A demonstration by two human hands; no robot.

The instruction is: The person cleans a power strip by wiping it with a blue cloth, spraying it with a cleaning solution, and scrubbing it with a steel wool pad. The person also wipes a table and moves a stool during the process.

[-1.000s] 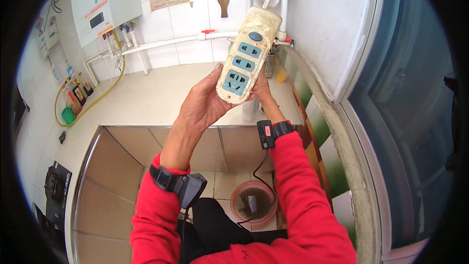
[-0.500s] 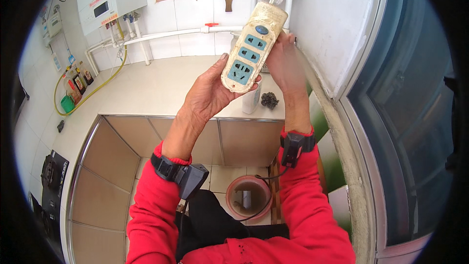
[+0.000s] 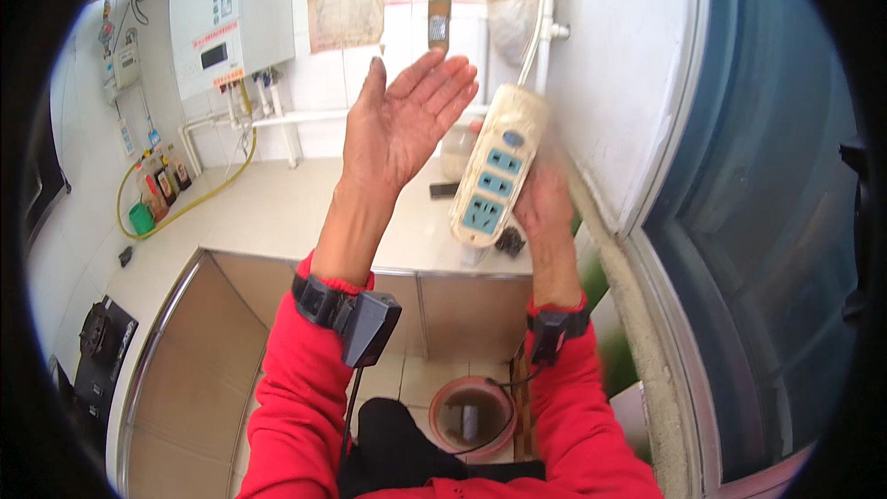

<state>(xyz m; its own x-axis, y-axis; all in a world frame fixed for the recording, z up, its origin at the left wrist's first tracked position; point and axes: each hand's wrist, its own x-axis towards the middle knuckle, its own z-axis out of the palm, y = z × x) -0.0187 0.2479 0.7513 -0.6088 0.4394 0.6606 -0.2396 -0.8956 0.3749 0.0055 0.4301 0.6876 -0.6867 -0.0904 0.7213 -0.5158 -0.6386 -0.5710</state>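
Right hand [image 3: 543, 208] grips power strip [image 3: 492, 171]; left hand [image 3: 407, 120] spread open above countertop [image 3: 268, 212].

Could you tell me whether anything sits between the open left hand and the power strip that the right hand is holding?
Nothing visible does. The left hand is open, palm up, just left of the power strip, with only empty air between them. The right hand grips the strip from behind, on the far side.
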